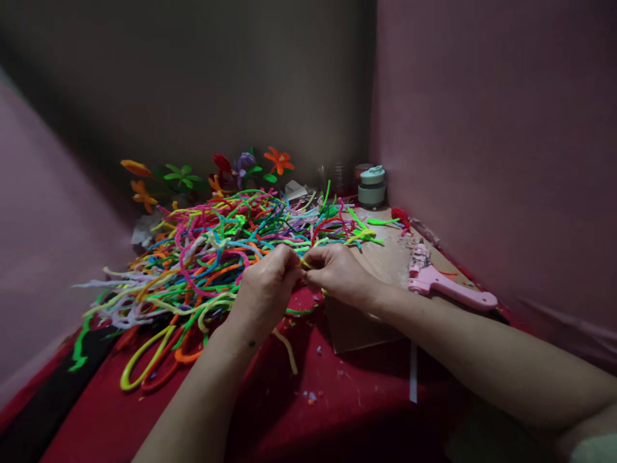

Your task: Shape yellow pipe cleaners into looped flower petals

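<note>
My left hand (270,283) and my right hand (340,276) meet fingertip to fingertip over the red cloth. Both are closed in a pinch on a yellow pipe cleaner (304,263), of which only a short bit shows between the fingers. A pale yellow pipe cleaner end (288,352) sticks out below my left hand; whether it belongs to the held piece I cannot tell. Just beyond and left of my hands lies a large tangled heap of pipe cleaners (207,251) in many colours.
Finished pipe-cleaner flowers (278,159) stand behind the heap. A mint-lidded cup (372,188) is at the back right. The pink glue gun (450,288) lies on cardboard (366,331) near my right forearm. Scraps dot the red cloth (337,399). Walls close in on both sides.
</note>
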A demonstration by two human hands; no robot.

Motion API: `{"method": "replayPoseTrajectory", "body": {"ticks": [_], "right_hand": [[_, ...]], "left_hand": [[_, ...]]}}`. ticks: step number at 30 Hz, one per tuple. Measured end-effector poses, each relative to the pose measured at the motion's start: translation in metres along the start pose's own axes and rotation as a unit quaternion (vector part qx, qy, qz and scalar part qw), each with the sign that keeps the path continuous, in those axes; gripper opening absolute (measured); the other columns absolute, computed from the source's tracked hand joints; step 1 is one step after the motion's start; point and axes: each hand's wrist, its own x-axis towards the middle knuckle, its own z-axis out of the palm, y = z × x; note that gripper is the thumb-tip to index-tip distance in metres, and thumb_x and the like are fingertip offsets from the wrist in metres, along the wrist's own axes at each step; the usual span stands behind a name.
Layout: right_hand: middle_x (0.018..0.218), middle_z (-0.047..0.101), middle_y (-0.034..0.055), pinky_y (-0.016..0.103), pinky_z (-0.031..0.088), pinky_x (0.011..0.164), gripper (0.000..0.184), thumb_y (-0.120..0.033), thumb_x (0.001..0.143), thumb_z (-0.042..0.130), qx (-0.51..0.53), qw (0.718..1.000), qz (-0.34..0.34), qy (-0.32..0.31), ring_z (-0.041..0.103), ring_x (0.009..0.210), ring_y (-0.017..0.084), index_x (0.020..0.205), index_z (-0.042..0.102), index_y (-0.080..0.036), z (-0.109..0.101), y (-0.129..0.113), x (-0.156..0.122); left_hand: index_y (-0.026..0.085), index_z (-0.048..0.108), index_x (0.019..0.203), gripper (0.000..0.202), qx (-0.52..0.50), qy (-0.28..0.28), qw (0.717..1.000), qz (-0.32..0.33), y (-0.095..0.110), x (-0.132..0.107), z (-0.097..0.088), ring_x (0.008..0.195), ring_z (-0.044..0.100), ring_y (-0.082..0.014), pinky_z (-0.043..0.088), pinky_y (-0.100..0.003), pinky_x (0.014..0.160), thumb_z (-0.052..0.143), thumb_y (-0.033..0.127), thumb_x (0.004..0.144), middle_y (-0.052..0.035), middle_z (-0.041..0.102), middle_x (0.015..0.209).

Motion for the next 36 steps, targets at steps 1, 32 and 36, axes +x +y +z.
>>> {"method": "replayPoseTrajectory", "body": {"ticks": [1, 32, 36], "right_hand": [[0.047, 0.044, -0.005, 0.021, 0.029, 0.046, 0.011, -0.013, 0.062, 0.055, 0.035, 0.999, 0.025, -0.011, 0.041, 0.047, 0.007, 0.052, 0.05, -0.015, 0.0, -0.001, 0.0], [0.051, 0.058, -0.0022, 0.018, 0.044, 0.041, 0.013, -0.004, 0.057, 0.057, 0.227, 0.969, 0.094, 0.0, 0.051, 0.041, 0.007, 0.064, 0.063, -0.012, -0.003, -0.006, 0.002], [0.055, 0.062, -0.0008, 0.022, 0.048, 0.046, 0.011, -0.009, 0.051, 0.064, 0.299, 0.945, 0.13, 0.007, 0.054, 0.044, 0.009, 0.062, 0.063, -0.013, -0.002, -0.004, 0.003]], "left_hand": [[0.019, 0.05, 0.07, 0.011, -0.008, 0.0, 1.0, 0.001, -0.001, 0.0, 0.0, 0.052, 0.047, -0.0081, 0.034, -0.018, 0.051, 0.058, 0.011, 0.072, 0.0064, 0.051, 0.059], [0.016, 0.052, 0.06, 0.016, -0.341, -0.051, 0.908, -0.238, 0.004, 0.003, 0.001, 0.04, 0.04, -0.0067, 0.03, -0.019, 0.039, 0.063, 0.024, 0.069, 0.0054, 0.047, 0.046], [0.018, 0.055, 0.065, 0.008, -0.203, 0.011, 0.974, -0.101, 0.006, -0.002, 0.007, 0.052, 0.045, -0.0087, 0.035, -0.019, 0.047, 0.057, 0.019, 0.073, 0.0038, 0.05, 0.056]]}}
